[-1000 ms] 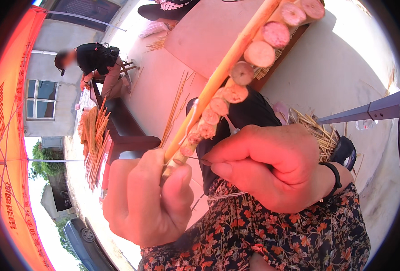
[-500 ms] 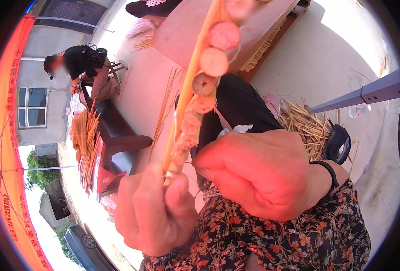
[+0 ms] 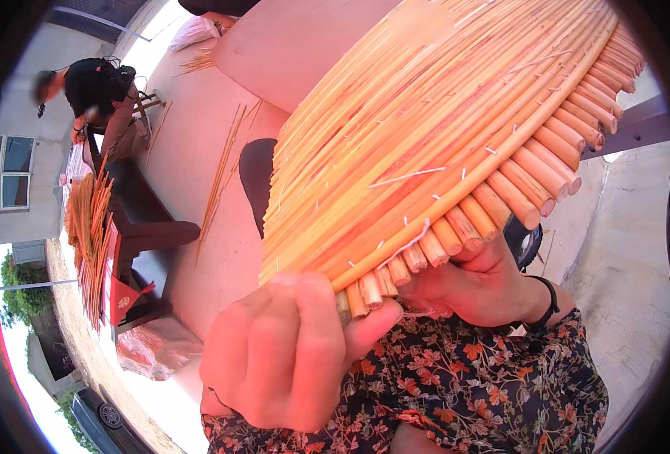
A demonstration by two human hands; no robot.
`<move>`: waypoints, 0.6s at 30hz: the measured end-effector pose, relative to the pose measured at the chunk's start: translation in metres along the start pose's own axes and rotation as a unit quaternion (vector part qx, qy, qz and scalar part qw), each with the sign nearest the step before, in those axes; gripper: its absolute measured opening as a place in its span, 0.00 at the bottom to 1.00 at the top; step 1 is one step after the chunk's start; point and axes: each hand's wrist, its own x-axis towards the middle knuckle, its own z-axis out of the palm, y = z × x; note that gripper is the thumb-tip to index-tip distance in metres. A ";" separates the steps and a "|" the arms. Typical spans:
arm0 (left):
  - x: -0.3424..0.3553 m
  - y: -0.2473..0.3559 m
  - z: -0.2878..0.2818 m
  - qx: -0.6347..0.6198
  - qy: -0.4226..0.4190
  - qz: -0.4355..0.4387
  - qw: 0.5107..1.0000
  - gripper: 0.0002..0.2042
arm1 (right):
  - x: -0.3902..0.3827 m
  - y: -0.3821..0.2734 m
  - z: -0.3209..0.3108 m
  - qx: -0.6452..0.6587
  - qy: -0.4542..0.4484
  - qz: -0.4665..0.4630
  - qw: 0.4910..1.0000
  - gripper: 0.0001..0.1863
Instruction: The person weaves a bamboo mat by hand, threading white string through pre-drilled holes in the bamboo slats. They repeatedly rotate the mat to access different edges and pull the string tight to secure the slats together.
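A large mat of straw-coloured stalks (image 3: 418,151), stitched with short white threads, slopes up in front of me. One thicker stalk (image 3: 471,178) crosses the others near their cut ends. My left hand (image 3: 282,352) grips the mat's near corner, thumb below and fingers on top. My right hand (image 3: 482,287) is curled beneath the edge of cut ends, its fingertips mostly hidden by the mat. A loose white thread (image 3: 410,244) lies along the edge, and thin thread shows beside the right fingers; whether they hold it cannot be made out.
To the left, a dark bench (image 3: 153,231) stands near a bundle of stalks (image 3: 89,234). A person in black (image 3: 97,94) bends over farther back. Loose stalks (image 3: 221,178) lie on the floor. A dark metal bar (image 3: 634,125) is behind the mat at right.
The mat, seen end-on before, has tilted so its broad face shows. My right hand has moved from beside the edge to beneath it. The left hand still grips the corner.
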 end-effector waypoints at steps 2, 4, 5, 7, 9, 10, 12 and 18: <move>-0.007 0.001 0.009 0.005 -0.013 0.016 1.000 0.21 | -0.007 0.006 -0.009 0.060 0.002 0.099 0.993 0.08; -0.016 0.002 0.022 0.000 0.000 0.022 1.000 0.21 | -0.012 0.018 -0.014 0.103 0.004 0.130 0.986 0.09; -0.020 0.003 0.027 -0.004 0.010 0.022 1.000 0.21 | -0.012 0.019 -0.014 0.090 0.026 0.125 0.988 0.08; -0.025 0.003 0.032 -0.015 -0.005 0.024 1.000 0.21 | -0.006 0.019 -0.011 0.066 0.068 0.111 0.989 0.06; -0.026 0.004 0.026 -0.028 -0.055 0.028 0.998 0.23 | -0.007 0.027 -0.011 0.020 0.081 0.067 0.994 0.08; -0.025 0.004 0.024 -0.029 -0.068 0.026 0.997 0.23 | -0.006 0.034 -0.013 -0.010 0.072 0.020 0.997 0.08; -0.025 0.004 0.020 -0.032 -0.095 0.024 0.995 0.22 | -0.003 0.047 -0.018 -0.066 0.055 -0.072 0.994 0.10; -0.025 0.001 0.015 -0.048 -0.107 0.018 0.993 0.23 | 0.001 0.056 -0.015 -0.106 0.040 -0.139 0.984 0.10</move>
